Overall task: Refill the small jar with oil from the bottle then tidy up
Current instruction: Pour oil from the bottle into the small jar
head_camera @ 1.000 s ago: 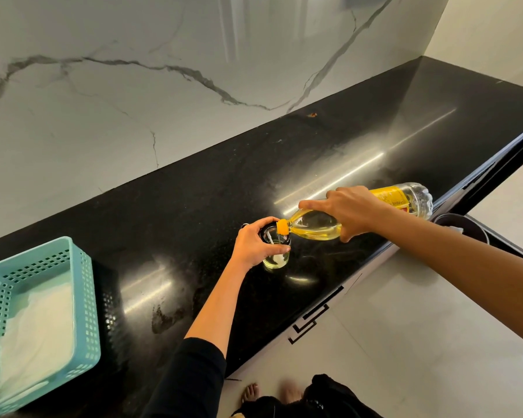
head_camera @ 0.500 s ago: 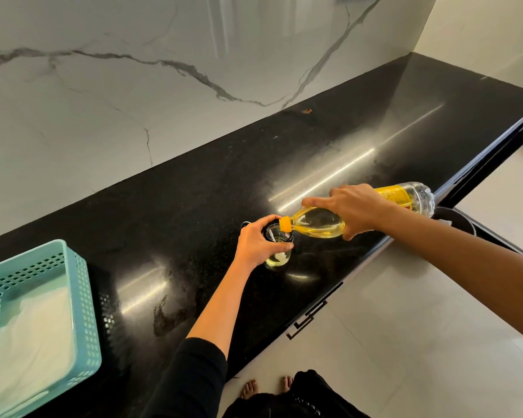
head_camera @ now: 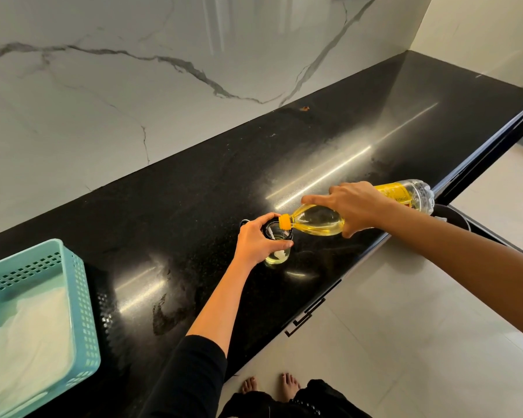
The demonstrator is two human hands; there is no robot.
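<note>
A small clear glass jar (head_camera: 277,255) stands on the black counter (head_camera: 194,206) with a little yellow oil in its bottom. My left hand (head_camera: 258,241) wraps around the jar's rim and side. My right hand (head_camera: 355,206) grips a clear plastic oil bottle (head_camera: 317,220) with a yellow label, tipped almost level. The bottle's orange neck (head_camera: 284,222) rests over the jar's mouth. Oil fills the lower half of the bottle's front part.
A teal perforated plastic basket (head_camera: 82,297) with a white cloth inside sits at the counter's left end. A marble wall runs behind the counter. A dark round bin (head_camera: 453,218) shows below the counter edge on the right. My bare feet stand on the tiled floor.
The bottle stays tipped over the jar and both hands keep their grips. The view has shifted slightly; the hands sit about where they were.
</note>
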